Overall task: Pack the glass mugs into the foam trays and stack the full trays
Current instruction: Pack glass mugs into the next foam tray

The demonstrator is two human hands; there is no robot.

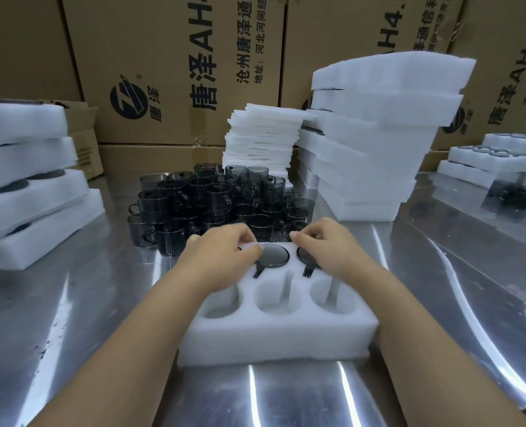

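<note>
On the foam tray point(274, 337), left hand point(224, 260) and right hand point(328, 249) curl fingers over seated mugs point(272, 255).

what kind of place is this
Likely a packing bench in a warehouse or factory: cardboard cartons stacked behind, stacks of foam trays, and a heap of glass mugs on a steel table.

Two bare forearms, the left forearm point(150, 328) and the right forearm point(409, 318), are seen uncovered from the lower edge up to the wrists. The left grip point(221, 257) and right grip point(329, 248) are likewise ungloved.
</note>
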